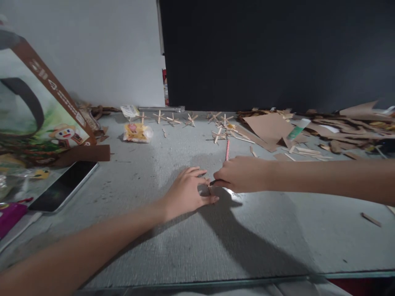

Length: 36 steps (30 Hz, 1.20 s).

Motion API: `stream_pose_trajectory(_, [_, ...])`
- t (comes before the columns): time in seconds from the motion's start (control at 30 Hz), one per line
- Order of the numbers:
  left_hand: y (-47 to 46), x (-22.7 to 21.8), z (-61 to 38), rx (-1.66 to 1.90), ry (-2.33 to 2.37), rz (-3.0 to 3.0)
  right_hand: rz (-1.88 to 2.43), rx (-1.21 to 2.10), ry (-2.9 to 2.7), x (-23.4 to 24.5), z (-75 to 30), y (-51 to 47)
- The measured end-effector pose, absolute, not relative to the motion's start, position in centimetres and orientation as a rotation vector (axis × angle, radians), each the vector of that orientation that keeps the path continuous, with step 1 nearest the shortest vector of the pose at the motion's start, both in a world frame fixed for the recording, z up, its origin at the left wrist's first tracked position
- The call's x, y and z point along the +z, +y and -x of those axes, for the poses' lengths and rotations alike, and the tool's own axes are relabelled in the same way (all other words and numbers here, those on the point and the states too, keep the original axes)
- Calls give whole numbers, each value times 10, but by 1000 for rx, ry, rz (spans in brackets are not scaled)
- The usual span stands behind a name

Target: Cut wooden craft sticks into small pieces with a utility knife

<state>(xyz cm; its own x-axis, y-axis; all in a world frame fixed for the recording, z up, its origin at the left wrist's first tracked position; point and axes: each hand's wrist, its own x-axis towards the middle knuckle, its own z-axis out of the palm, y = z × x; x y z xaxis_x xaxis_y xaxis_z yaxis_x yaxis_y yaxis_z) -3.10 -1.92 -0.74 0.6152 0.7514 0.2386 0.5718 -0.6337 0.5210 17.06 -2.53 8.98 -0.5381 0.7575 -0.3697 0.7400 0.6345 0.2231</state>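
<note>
My left hand rests low on the table, its thumb and forefinger curved around a small thin piece that looks like wooden stick. The other fingers of that hand stretch forward. From the right, my right hand is closed on a thin dark object, whose tip meets the small piece; its kind is mostly hidden by the fingers. Just behind my right hand lies a pink-and-white striped stick. Farther back stand several small star shapes of crossed wooden sticks.
At the left are a phone, a purple packet and a large printed box. A yellow packet sits at the back. Brown cardboard, a glue stick and loose wooden sticks lie back right.
</note>
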Motion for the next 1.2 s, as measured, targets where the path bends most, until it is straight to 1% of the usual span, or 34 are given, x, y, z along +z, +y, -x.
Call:
stream_pose_trajectory(0.13, [-15,-7,33,562,1056,-2400,-887,179,2464,91,-173,-23])
stream_pose_trajectory(0.23, [-14,-7,34,554,1058,-2388,-795,249,2481,90,-175,-18])
stream_pose_trajectory(0.9, [-14,-8,32,561,1056,-2390,-707,425,2452,90,-167,-22])
stream_pose_trajectory(1.2, [-14,-9,34,580,1032,-2422,-716,366,2399,91,-152,-21])
